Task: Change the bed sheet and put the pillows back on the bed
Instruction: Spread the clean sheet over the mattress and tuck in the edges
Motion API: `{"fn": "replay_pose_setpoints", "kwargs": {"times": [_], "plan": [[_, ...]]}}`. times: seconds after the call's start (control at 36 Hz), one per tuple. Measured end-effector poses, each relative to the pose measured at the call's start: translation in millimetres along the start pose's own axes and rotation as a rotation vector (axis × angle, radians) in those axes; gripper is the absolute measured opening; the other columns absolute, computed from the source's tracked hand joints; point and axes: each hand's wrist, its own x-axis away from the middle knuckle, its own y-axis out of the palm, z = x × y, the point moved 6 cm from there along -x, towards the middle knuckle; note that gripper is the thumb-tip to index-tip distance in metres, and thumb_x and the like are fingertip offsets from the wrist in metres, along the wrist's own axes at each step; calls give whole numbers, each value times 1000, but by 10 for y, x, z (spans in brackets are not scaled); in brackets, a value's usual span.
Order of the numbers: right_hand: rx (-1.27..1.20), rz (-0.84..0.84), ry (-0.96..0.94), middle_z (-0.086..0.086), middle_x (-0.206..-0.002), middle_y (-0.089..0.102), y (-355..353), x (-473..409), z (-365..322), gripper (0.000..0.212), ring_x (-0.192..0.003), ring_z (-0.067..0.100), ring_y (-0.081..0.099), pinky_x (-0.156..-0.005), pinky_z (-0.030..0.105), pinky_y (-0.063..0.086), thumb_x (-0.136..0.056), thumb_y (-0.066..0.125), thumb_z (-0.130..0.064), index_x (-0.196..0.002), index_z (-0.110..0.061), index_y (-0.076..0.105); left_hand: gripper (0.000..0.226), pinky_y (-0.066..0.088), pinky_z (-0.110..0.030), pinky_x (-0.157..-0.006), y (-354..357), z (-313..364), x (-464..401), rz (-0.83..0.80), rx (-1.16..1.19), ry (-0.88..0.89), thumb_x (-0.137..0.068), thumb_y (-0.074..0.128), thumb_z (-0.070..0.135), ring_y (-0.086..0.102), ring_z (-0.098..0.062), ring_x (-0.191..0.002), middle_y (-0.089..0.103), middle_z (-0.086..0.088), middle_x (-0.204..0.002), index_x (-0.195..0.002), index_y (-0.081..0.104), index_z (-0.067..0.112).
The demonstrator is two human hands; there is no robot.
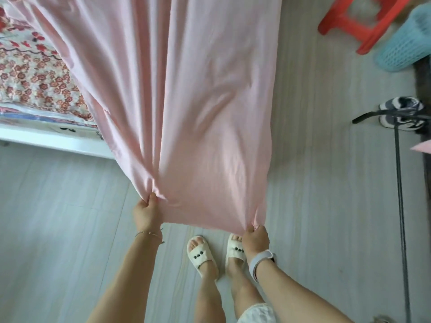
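Both hands are on the pink sheet [186, 101], held out taut above the pale floor [58, 229]. The left hand [147, 214] has its fingers curled round a bunched fold along the near edge; the right hand [256, 241] pinches the near corner, fingers closed on the cloth. The sheet stretches away from the person and up over the bed [46, 138], covering part of the floral mattress cover [35, 80]. Below the sheet's near edge, two feet in white slippers [201, 255] stand on the floor. Off to the right, a red stool [354, 22], a turquoise basket [408, 45] and a sneaker [401, 113].
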Motion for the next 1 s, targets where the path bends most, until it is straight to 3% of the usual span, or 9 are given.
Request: {"fn": "replay_pose_setpoints", "kwargs": {"times": [0.11, 0.17, 0.25, 0.33, 0.42, 0.5, 0.58, 0.72, 1.0], "plan": [[11, -34, 56, 16, -119, 62, 42, -102, 113, 38, -104, 36, 60, -90, 41, 48, -95, 42, -21, -126, -2, 49, 24, 43, -29, -60, -80, -241, -55, -14, -68, -45, -95, 40, 7, 47, -22, -67, 50, -7, -80, -75, 51, 15], [6, -33, 67, 16, -114, 63, 48, -172, 94, 36, -99, 35, 61, -84, 36, 48, -94, 44, -20, -122, 2, 48, 9, 42, -29, -58, -140, -361, -96, -60, -146, -103, -94, 44, 9, 48, -20, -68, 50, -7, -82, -97, 52, 12], [89, 8, 37, 24, -118, 59, 32, -238, -41, 38, -101, 38, 60, -83, 37, 48, -90, 43, -14, -121, 8, 46, 43, 42, -33, -69, -227, -506, -181, -123, -320, -199, -93, 51, 13, 48, -22, -72, 51, -11, -93, -134, 40, 10], [235, 11, -17, 24, -136, 44, 41, -166, -284, 47, -120, 40, 47, -97, 40, 38, -92, 45, -15, -135, 3, 37, 49, 42, -35, -82, -258, -499, -254, -156, -429, -202, -92, 51, 14, 49, -27, -87, 47, -13, -101, -139, 35, 7], [404, -28, -224, 18, -145, 32, 160, -49, -634, 50, -130, 36, 35, -103, 38, 31, -94, 40, -13, -143, -7, 31, 49, 42, -42, -95, -231, -346, -359, -178, -482, -145, -92, 50, 13, 50, -31, -96, 49, -10, -97, -138, 35, 5], [546, -83, -506, 9, -151, 25, 393, 108, -1051, 52, -135, 30, 27, -106, 37, 29, -94, 36, -12, -146, -13, 27, 47, 46, -39, -81, -176, -96, -536, -189, -488, -44, -92, 49, 14, 53, -31, -89, 56, -12, -104, -137, 36, 6], [680, -62, -748, 6, -153, 23, 645, 239, -1518, 51, -138, 26, 22, -106, 35, 29, -95, 36, -13, -146, -14, 27, 47, 38, -26, -56, -124, 185, -757, -216, -481, 65, -93, 48, 14, 51, -25, -88, 46, -15, -134, -138, 36, 7], [840, 24, -1112, 5, -156, 13, 1221, 371, -2426, 56, -142, 25, 15, -114, 41, 17, -94, 37, -15, -148, -20, 22, 45, 41, -29, -65, -155, 576, -1156, -222, -465, 188, -94, 47, 15, 52, -33, -113, 44, -15, -138, -137, 37, 8], [1498, -223, -942, 9, -156, -12, 2266, 258, -2552, 63, -141, 39, -15, -109, 63, 5, -91, 38, -33, -148, -32, 10, 35, 46, -42, -93, -517, 1006, -1802, -181, -396, 230, -94, 48, 12, 56, -37, -108, 55, -14, -124, -128, 48, 6]]}}
